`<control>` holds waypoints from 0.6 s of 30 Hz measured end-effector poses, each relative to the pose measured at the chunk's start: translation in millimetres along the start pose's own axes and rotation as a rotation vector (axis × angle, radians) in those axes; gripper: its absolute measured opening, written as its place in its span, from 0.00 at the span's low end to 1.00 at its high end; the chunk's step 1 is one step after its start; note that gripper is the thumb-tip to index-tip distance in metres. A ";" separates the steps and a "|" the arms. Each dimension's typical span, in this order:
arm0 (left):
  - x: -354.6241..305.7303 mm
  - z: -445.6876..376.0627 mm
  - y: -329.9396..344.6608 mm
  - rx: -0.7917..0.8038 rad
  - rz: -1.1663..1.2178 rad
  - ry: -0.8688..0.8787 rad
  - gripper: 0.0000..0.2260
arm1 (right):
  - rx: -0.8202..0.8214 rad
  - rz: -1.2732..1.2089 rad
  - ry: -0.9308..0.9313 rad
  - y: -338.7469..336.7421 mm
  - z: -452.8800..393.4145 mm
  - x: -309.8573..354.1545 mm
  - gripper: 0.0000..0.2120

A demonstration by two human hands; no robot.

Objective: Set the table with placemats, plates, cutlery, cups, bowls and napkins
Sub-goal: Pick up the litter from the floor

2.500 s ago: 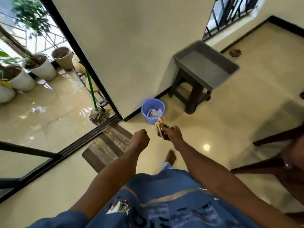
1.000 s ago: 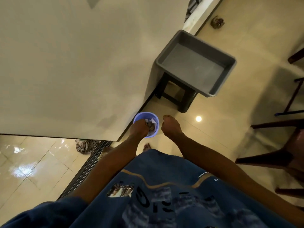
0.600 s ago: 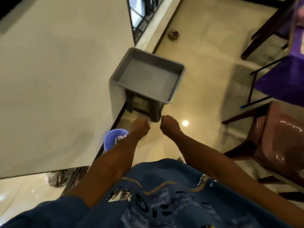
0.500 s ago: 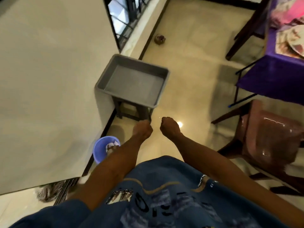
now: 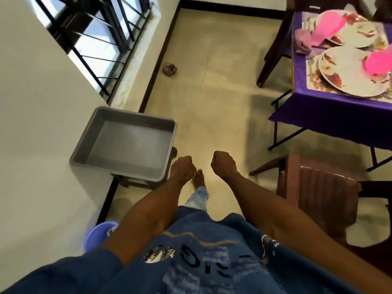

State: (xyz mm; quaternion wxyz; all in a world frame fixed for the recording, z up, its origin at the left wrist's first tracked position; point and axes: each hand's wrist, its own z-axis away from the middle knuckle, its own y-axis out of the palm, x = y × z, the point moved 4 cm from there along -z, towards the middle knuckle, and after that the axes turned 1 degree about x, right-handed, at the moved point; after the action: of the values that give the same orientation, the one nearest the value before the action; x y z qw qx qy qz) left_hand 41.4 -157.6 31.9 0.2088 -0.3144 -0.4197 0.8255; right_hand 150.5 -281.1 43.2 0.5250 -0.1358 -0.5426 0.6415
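Note:
My left hand and my right hand are both closed into fists with nothing in them, held out in front of me above the floor. At the upper right stands a table with a purple cloth. On it lie patterned placemats with a white flowered plate in front and a second plate behind. A pink cup sits on the near plate and another pink cup leans over the far one. A crumpled purple napkin lies by the table's left edge.
An empty grey tub rests on a dark stool against the wall at my left. A purple bucket stands by the wall at the lower left. A brown chair is at my right. A small dark object lies on the floor near the barred window.
My right hand held a crumpled brown thing 2.5 s ago and is empty since I stood over the bucket. I have turned right, bringing the table into view; the bucket slid to the lower left.

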 end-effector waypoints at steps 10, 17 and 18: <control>-67.1 -219.4 -114.5 -0.057 0.122 -0.054 0.13 | 0.018 -0.021 0.011 -89.8 -222.9 33.4 0.08; -75.1 -333.1 -160.8 -0.008 0.078 -0.106 0.12 | 0.064 0.005 -0.037 -127.5 -357.5 63.4 0.10; -77.8 -353.8 -168.3 -0.005 0.080 -0.117 0.12 | 0.083 0.007 -0.044 -133.4 -383.4 66.1 0.10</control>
State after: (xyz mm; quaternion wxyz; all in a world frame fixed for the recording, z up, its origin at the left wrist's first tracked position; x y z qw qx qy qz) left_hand 356.3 88.0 38.2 0.1498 -0.2828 -0.4205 0.8490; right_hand 478.7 -33.3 37.7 0.5159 -0.1018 -0.5266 0.6679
